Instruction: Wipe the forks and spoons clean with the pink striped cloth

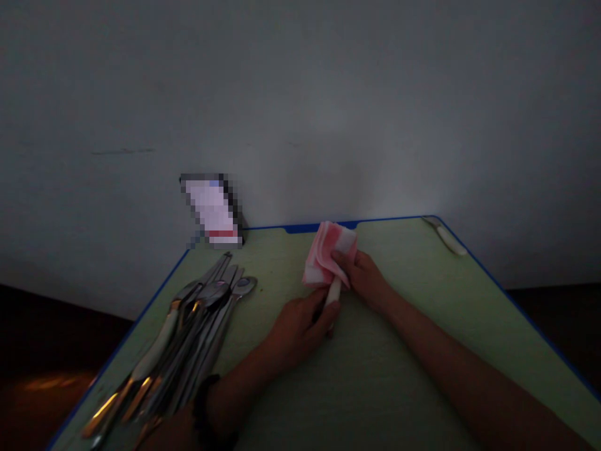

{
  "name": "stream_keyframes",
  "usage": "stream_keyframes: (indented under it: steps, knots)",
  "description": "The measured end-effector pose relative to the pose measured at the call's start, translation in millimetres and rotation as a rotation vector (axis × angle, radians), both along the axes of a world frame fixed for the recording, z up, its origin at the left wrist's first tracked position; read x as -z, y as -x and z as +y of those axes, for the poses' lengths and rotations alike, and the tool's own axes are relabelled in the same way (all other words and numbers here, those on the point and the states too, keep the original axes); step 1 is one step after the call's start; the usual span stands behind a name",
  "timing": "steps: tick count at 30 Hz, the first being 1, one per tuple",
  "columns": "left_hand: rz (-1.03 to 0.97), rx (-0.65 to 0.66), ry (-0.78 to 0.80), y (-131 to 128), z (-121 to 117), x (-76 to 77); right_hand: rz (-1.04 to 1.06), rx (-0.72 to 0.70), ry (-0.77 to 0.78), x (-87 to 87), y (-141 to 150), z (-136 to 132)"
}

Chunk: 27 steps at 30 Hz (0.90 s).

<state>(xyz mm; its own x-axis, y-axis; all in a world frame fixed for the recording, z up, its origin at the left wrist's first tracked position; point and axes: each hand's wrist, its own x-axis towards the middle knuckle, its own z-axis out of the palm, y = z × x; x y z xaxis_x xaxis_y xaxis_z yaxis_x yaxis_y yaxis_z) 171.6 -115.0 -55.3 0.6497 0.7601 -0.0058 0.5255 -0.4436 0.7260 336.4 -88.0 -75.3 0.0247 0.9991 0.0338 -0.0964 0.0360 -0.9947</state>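
My left hand (300, 326) is closed around the pale handle (333, 294) of a piece of cutlery above the middle of the table. A folded pink-and-white cloth (328, 250) covers the utensil's other end, so its kind is hidden. My right hand (364, 275) grips that cloth from the right, with the thumb pressed on its front. Left of my hands lies a pile of cutlery (201, 332), spoons and other metal pieces, some with white or gold-toned handles. My left forearm, with a dark beaded bracelet (206, 407), partly hides the near end of the pile.
The light green table (422, 326) has a blue edge and stands against a grey wall (300, 94). A blurred-out phone-like screen (211, 207) leans at the back left. One white-handled utensil (451, 240) lies at the far right corner.
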Motion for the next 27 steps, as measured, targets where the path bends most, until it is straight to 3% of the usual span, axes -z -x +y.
stream_keyframes:
  steps: [6, 14, 18, 23, 27]
  knots:
    - [-0.005, 0.005, 0.027, 0.3, -0.8, 1.8, -0.040, 0.031, 0.002, 0.4, 0.3, 0.4]
    - [-0.168, -0.085, 0.104, 1.0, -2.6, 2.1, 0.279, 0.116, 0.075, 7.7, 4.2, 4.4]
    - [-0.378, -0.165, 0.170, 1.1, -2.3, 9.0, 0.357, 0.166, 0.135, 7.6, 4.4, 8.2]
    - [-0.402, -0.124, 0.126, 0.5, -3.5, 8.7, 0.417, 0.091, 0.127, 10.2, 4.7, 10.4]
    - [-0.368, -0.090, 0.114, 0.1, -4.2, 6.4, 0.302, 0.038, 0.098, 11.5, 3.9, 8.3]
